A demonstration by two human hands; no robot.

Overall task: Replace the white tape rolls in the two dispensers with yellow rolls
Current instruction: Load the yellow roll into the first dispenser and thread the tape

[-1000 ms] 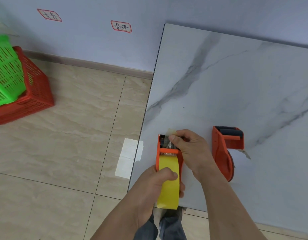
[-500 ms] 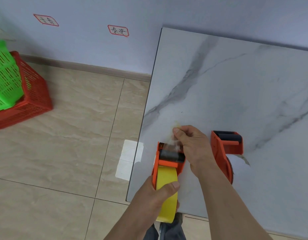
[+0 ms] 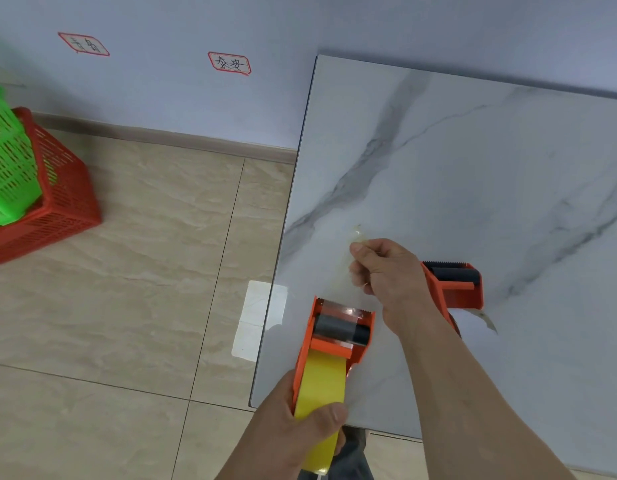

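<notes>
My left hand (image 3: pixel 300 424) grips an orange tape dispenser (image 3: pixel 338 327) by its yellow roll (image 3: pixel 322 386), thumb pressed on the roll, over the near left corner of the marble table (image 3: pixel 473 188). My right hand (image 3: pixel 386 271) pinches the free end of the thin, see-through tape strip (image 3: pixel 341 278), which stretches from the dispenser's toothed front edge up to the fingers. A second orange dispenser (image 3: pixel 454 289) lies on its side on the table just right of my right wrist, partly hidden by it, with a loose tape end (image 3: pixel 487 320) trailing beside it.
A red crate (image 3: pixel 57 209) holding a green basket (image 3: pixel 9 161) sits on the tiled floor at far left by the wall. A white patch (image 3: pixel 258 320) lies on the floor beside the table's left edge. Two paper labels (image 3: pixel 229 63) are stuck on the wall.
My right hand has moved away from the dispenser's head, drawing the tape end out and up. The dispenser in my left hand has come slightly nearer to me.
</notes>
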